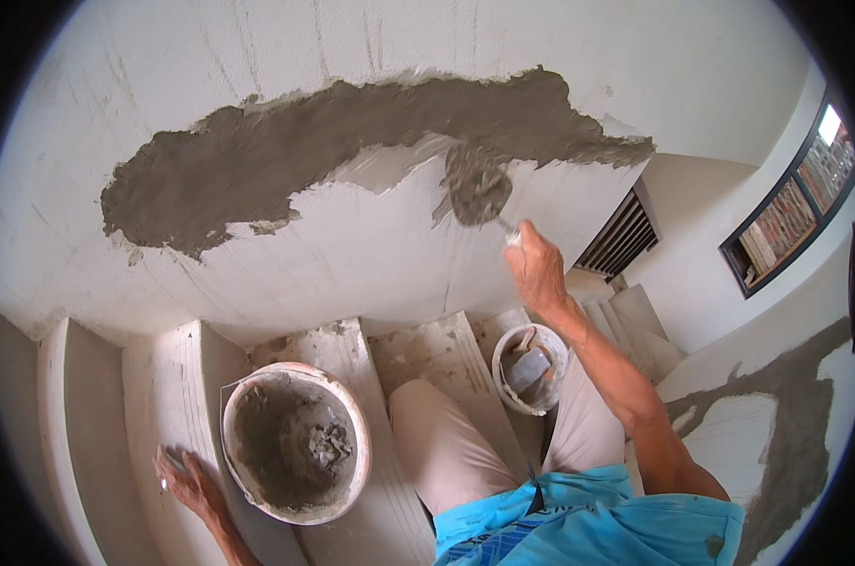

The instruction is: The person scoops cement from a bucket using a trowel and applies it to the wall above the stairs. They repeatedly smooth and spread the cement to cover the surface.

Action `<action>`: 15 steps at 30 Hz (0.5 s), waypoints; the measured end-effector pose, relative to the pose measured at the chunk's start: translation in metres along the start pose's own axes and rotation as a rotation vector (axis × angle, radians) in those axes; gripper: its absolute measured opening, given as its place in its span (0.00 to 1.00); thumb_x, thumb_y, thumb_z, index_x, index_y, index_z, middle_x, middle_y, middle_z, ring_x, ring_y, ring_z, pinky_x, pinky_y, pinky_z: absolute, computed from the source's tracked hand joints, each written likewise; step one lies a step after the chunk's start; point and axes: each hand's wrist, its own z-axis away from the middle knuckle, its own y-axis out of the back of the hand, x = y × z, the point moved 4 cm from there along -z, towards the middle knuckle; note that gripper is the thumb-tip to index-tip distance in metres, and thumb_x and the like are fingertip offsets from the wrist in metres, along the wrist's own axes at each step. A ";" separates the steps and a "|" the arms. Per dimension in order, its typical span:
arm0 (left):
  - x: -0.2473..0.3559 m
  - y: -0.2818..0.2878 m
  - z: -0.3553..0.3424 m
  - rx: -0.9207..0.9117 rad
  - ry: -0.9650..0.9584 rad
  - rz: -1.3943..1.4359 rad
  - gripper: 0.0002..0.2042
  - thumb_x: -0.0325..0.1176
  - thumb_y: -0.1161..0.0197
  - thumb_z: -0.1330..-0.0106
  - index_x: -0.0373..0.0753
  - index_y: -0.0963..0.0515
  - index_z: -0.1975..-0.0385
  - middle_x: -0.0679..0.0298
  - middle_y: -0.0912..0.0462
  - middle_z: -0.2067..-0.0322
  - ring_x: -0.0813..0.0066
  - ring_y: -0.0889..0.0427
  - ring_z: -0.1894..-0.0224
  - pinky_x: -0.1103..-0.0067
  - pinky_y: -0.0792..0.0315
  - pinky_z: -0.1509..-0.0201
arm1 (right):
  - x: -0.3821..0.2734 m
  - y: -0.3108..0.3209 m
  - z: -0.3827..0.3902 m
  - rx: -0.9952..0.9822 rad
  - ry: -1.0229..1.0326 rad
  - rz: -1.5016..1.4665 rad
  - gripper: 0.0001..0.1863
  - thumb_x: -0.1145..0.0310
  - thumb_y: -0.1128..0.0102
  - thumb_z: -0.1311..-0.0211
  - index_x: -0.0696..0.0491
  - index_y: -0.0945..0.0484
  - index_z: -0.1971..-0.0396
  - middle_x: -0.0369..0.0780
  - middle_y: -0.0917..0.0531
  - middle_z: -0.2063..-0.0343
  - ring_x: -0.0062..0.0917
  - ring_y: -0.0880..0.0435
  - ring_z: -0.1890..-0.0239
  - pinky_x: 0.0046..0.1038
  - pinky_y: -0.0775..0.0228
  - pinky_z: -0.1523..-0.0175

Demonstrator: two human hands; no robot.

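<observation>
My right hand [538,267] is closed around the handle of a trowel [480,187], whose rounded blade is coated with grey mortar. The blade lies at the lower edge of a long, dark band of wet mortar [352,121] spread across the white wall [371,241]. Lower left, my left hand [191,484] rests with fingers stretched out on a stair step, holding nothing. Just right of it stands a large bucket [362,439], with grey mortar [281,448] coating its inside and a lumpy heap toward one side.
A smaller white bucket [501,389] holding tools stands on the stairs [427,349] by my knees. At the right are a dark slatted vent [620,236], a black-framed window [776,231] and another wall with a grey mortar patch [795,443].
</observation>
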 end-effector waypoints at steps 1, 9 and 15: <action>0.000 0.000 0.000 -0.005 -0.002 0.014 0.24 0.35 0.44 0.31 0.29 0.32 0.38 0.42 0.30 0.40 0.46 0.35 0.35 0.60 0.44 0.30 | -0.004 0.004 -0.007 0.001 -0.021 -0.009 0.08 0.73 0.45 0.43 0.60 0.33 0.68 0.53 0.23 0.78 0.51 0.20 0.75 0.45 0.30 0.69; 0.001 -0.003 0.000 0.007 -0.019 -0.005 0.24 0.36 0.45 0.31 0.30 0.33 0.38 0.43 0.31 0.39 0.46 0.37 0.33 0.60 0.46 0.29 | -0.006 -0.015 -0.007 -0.048 0.058 0.087 0.09 0.72 0.44 0.43 0.59 0.33 0.68 0.52 0.23 0.79 0.51 0.21 0.76 0.45 0.30 0.71; -0.001 -0.001 0.001 -0.017 -0.002 -0.019 0.25 0.37 0.45 0.31 0.31 0.33 0.37 0.44 0.31 0.38 0.46 0.39 0.32 0.59 0.48 0.28 | -0.025 -0.002 -0.015 -0.021 0.046 -0.007 0.10 0.73 0.44 0.43 0.60 0.33 0.67 0.52 0.24 0.79 0.50 0.20 0.75 0.44 0.30 0.71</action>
